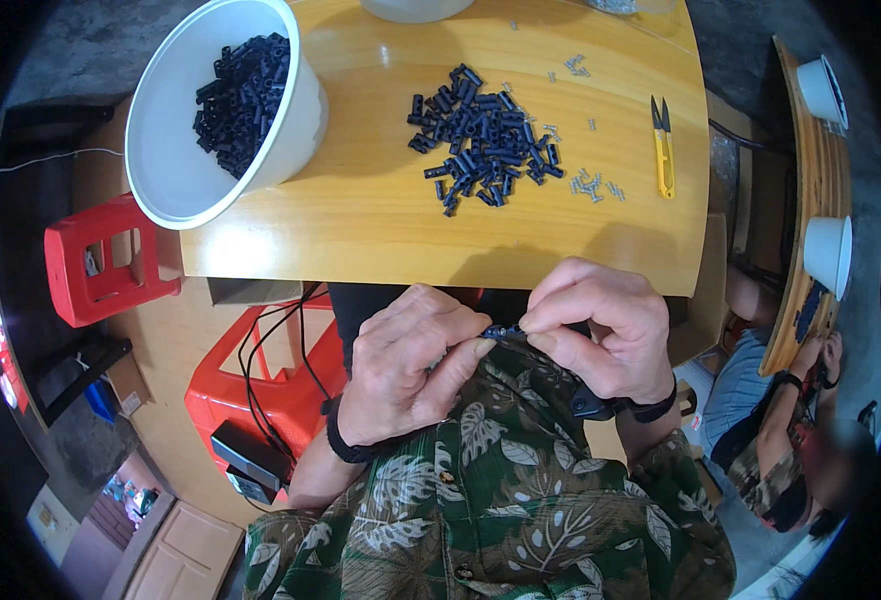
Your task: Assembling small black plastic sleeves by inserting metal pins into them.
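Red plastic forms a stool point(110, 262) at far left, and beside it a white tub point(302, 125) stands at the left edge of a yellow wooden counter point(360, 235), with many short black pieces point(245, 105) heaped inside. Nearer the person, a second red stool point(215, 385) has black cables point(260, 410) trailing over it. Next comes the left hand point(408, 362), a dark band round its wrist, its grip pinching one end of a small dark piece point(501, 332) between thumb and forefinger. On the counter beyond lies a loose pile of black tubular parts point(485, 140). The small dark piece is held just on the person's side of the counter's near edge, in front of a leaf-patterned green shirt point(500, 480). Small silver bits point(587, 186) lie scattered right of the pile. The right hand point(608, 325) pinches the piece's other end in its grip; whether it also holds a separate tiny part cannot be told. Yellow-handled snips point(664, 160) rest farther right, points away from the person. At far right, a co-worker point(760, 440) sits by another wooden counter point(800, 180) bearing white tubs point(827, 255).
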A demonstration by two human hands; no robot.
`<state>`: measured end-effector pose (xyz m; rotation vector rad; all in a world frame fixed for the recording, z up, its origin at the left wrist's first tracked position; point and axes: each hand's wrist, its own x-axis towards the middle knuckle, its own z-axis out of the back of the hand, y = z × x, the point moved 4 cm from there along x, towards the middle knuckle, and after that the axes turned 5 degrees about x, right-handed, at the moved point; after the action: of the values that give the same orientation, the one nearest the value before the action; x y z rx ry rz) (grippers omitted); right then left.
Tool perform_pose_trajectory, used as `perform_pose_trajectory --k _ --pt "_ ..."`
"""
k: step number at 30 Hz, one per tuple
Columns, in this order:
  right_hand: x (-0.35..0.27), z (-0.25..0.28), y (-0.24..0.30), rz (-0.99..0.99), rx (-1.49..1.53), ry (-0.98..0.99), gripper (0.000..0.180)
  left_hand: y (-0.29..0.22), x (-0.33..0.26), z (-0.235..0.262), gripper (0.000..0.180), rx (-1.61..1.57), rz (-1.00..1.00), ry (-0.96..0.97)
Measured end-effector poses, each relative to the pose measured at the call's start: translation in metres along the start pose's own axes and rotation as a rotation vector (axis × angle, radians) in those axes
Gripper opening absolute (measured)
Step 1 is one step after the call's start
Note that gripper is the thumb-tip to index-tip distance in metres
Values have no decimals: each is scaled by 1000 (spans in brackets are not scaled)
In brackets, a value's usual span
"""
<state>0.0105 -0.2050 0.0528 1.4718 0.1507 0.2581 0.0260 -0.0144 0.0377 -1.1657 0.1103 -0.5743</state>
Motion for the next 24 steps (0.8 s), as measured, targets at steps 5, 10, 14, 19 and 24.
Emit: perform_pose_trajectory --k 5,10,14,19,24 --pt "-2 2 -2 14 26 -19 18 0 1 1 16 29 11 11" --pt "0 -1 -1 7 3 8 19 -2 2 0 22 28 -41 13" --pt "0 -1 1 8 -12 9 19 -3 2 0 24 44 -65 14" --pt "4 -3 2 41 -116 42 19 -7 4 0 28 142 -137 7" --pt "4 -3 -6 51 -77 53 18 -4 6 0 29 144 -108 54"
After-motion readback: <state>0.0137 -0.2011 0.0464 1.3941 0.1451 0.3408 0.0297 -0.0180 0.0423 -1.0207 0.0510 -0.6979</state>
